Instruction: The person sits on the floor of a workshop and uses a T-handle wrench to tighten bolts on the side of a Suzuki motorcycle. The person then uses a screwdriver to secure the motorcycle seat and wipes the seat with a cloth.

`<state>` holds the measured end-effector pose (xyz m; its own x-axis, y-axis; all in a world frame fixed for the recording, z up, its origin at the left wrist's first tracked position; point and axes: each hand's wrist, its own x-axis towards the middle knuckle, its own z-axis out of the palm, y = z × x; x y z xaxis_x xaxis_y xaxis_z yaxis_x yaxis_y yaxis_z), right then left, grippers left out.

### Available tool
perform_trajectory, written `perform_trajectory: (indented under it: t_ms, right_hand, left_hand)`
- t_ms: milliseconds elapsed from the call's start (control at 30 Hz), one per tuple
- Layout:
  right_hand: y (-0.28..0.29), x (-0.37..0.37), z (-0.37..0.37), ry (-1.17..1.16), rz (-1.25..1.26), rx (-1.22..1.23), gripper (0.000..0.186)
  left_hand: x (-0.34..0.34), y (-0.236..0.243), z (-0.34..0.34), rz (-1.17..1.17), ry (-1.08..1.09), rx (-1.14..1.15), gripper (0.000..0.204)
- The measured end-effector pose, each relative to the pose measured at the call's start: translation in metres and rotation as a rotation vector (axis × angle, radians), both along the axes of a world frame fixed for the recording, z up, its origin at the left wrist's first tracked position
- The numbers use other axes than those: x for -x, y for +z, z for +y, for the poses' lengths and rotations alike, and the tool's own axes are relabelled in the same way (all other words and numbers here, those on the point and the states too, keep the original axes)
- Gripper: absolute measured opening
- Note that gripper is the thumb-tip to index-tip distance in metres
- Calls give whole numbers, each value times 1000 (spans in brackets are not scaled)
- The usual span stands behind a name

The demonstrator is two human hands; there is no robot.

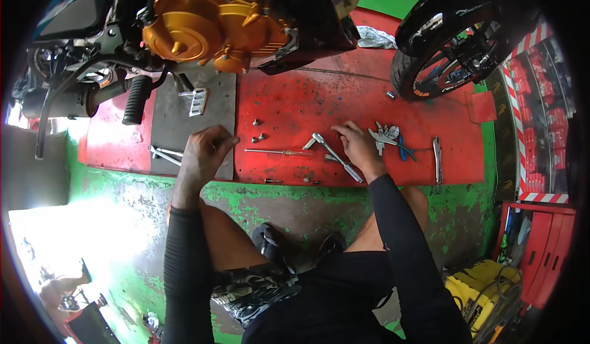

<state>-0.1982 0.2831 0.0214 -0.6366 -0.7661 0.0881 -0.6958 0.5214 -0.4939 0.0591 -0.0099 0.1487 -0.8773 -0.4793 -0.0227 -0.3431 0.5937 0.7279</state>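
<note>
My left hand [208, 150] is over the edge of a dark mat, its fingers curled in toward the thumb; whatever they hold, if anything, is hidden. Several small bolts [256, 138] lie just right of it on the red platform [295, 107]. My right hand [356, 147] holds nothing, fingers apart, at the upper right of a ratchet wrench [337, 158]. Between the hands lies a screwdriver [278, 153] with a clear orange handle. Pliers [382, 137] and blue-handled pliers [404, 150] lie right of my right hand.
Above the platform is a motorcycle with a gold engine cover [190, 27], a footpeg [137, 100] and a front wheel [448, 67]. Wrenches [165, 153] and a slotted metal piece [197, 102] rest at left, another tool [437, 161] at right. A yellow machine [479, 288] stands lower right.
</note>
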Motion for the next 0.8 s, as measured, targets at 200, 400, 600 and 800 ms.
perform_trajectory:
  t_ms: [200, 400, 600, 800]
  right_hand:
    - [-17, 2, -3, 4, 77, 34, 18]
    - [-9, -16, 15, -195, -42, 157, 20]
    - [27, -75, 17, -137, -383, -8, 15]
    - [6, -87, 17, 16, -211, -332, 18]
  left_hand:
    - [-1, -18, 0, 154, -22, -125, 16]
    - [-12, -29, -23, 88, -37, -56, 19]
    - [-4, -22, -27, 34, 2, -99, 23]
    - [26, -26, -19, -3, -48, -89, 23]
